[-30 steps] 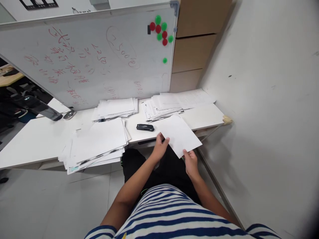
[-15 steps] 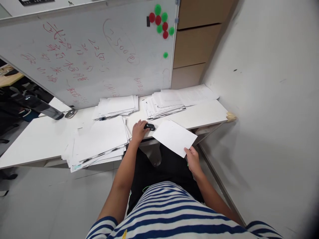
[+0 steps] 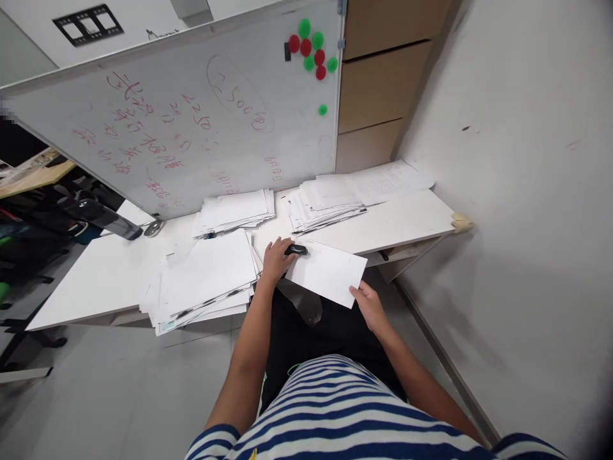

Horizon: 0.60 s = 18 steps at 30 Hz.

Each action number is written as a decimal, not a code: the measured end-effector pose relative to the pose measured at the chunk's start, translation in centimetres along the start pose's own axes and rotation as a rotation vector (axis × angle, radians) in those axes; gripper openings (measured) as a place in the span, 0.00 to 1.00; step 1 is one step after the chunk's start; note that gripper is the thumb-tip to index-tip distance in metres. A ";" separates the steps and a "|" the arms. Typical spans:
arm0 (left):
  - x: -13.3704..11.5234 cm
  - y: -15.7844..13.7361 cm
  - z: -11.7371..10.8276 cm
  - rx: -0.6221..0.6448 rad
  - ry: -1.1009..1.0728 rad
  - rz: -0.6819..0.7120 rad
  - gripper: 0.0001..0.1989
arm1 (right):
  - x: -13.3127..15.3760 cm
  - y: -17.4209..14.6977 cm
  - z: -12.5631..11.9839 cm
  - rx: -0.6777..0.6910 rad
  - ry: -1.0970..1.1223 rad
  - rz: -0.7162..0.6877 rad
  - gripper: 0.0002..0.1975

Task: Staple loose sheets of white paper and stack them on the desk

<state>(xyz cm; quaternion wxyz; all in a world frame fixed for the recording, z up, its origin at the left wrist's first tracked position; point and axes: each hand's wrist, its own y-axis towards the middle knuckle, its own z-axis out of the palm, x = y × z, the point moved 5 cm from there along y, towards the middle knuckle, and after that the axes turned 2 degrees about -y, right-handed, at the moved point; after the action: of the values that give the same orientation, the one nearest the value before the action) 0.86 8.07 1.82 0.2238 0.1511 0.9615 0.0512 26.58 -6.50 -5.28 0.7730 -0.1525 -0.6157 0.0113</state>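
Note:
My left hand (image 3: 276, 259) is closed around a small black stapler (image 3: 297, 250) near the front edge of the desk (image 3: 407, 217). In my right hand (image 3: 368, 303) is the near right corner of some white paper (image 3: 328, 271), pinched between thumb and fingers. The paper's left end lies at the stapler, partly under it. Its right part juts out past the desk edge over my lap. Whether it is one sheet or several I cannot tell. Beside my left forearm lies a large, uneven stack of paper (image 3: 205, 271).
Farther back are a smaller paper pile (image 3: 237, 207) and a pile of printed sheets (image 3: 330, 195). A whiteboard (image 3: 167, 89) with red writing and round magnets stands behind them. A dark bottle (image 3: 108, 220) and a computer mouse (image 3: 154, 228) are at the left. A wall (image 3: 517, 223) bounds the right.
The paper in my right hand has moved left, and its left end now meets the stapler. My left hand still grips the stapler. The camera view has shifted slightly.

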 end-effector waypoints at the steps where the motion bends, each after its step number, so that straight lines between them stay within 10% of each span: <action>1: -0.1 -0.1 -0.1 0.003 -0.005 -0.003 0.20 | 0.1 0.1 0.3 0.014 -0.016 -0.006 0.20; 12: -0.7 1.8 -2.4 0.056 -0.418 -0.298 0.27 | 1.4 0.2 0.2 -0.013 -0.118 0.005 0.18; 18: -2.9 5.6 -1.5 -0.068 -0.185 -0.420 0.23 | 2.0 -0.3 0.4 -0.019 -0.111 -0.047 0.18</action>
<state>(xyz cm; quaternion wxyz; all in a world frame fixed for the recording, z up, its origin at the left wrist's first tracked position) 4.16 12.40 5.32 0.3216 -0.0558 0.9450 0.0220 26.63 -6.29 -3.24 0.7363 -0.1443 -0.6611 -0.0043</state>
